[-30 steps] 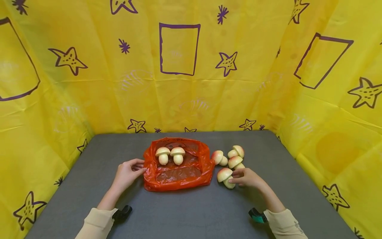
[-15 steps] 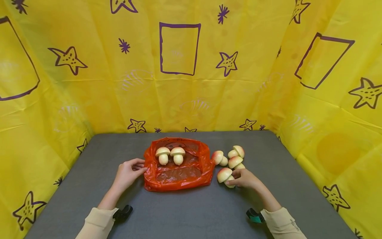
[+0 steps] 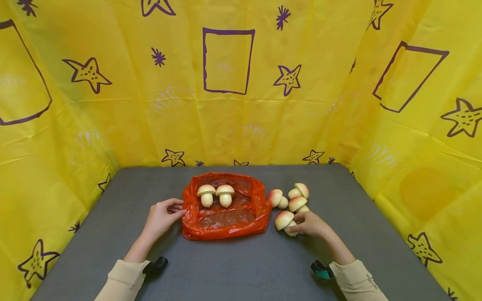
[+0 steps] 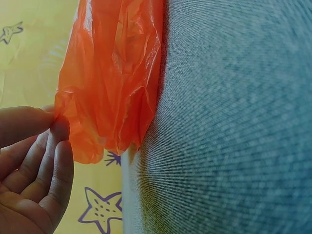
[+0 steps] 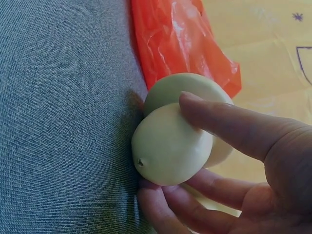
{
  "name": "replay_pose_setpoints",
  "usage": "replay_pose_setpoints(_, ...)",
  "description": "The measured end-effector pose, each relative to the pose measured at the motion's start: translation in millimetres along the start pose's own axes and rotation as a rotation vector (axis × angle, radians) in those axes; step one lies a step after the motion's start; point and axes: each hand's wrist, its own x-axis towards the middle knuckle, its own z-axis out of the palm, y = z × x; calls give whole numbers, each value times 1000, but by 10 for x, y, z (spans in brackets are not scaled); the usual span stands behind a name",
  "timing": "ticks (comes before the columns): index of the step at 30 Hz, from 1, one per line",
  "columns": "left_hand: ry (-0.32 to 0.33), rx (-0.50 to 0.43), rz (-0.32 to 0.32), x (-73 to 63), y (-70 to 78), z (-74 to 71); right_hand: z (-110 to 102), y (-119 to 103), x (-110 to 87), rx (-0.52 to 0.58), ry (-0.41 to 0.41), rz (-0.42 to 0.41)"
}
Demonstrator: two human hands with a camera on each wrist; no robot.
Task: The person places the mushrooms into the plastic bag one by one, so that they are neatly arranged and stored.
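Note:
A red plastic bag (image 3: 226, 234) lies spread with its mouth wide on the table, and two toy mushrooms (image 3: 206, 195) rest side by side inside it. My left hand (image 3: 162, 217) pinches the bag's left edge between thumb and forefinger, as the left wrist view shows close up. Right of the bag, my right hand (image 3: 310, 224) grips the stem of the nearest mushroom (image 3: 284, 220), thumb on one side and fingers on the other. In the right wrist view the stem's pale end (image 5: 170, 146) faces the camera, and the mushroom seems to touch the table.
Behind the gripped mushroom lie three more: a left one (image 3: 276, 198), a back one (image 3: 299, 190) and a middle one (image 3: 297, 204) close to my right fingers. The grey table (image 3: 233, 271) ends at a yellow patterned cloth (image 3: 233, 125) on the back and sides.
My right hand has shifted slightly left and its thumb has closed onto the mushroom's stem. The left hand and the bag stay where they were.

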Motion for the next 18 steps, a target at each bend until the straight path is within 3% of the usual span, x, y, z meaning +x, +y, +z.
replay_pose_setpoints(18,8,8,4,17,38,3,-73,-52,-29,-13,48,-4)
